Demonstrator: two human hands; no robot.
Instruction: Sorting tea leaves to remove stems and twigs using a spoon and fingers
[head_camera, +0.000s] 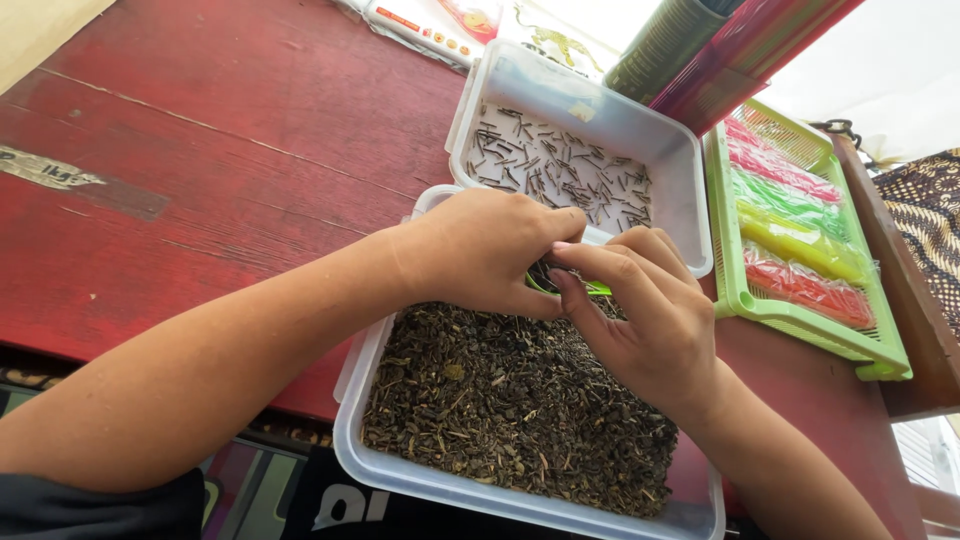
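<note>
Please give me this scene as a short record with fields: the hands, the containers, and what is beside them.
left hand: over near tray, curled around a green piece
right hand: fingers pinching at same green piece
near tray: dark dried leaf bits
far tray: thin dark sticks
green basket: coloured packets
surface: red wooden table

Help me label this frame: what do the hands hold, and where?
Both hands pinch a thin green strip between fingertips; the exact grip point is hidden.

Both hands meet, fingertips together.
The left hand (480, 250) curls knuckles-up, its forearm reaching in from the lower left; the right hand (640, 310) pinches with thumb and forefinger, forearm entering from the lower right.
</note>
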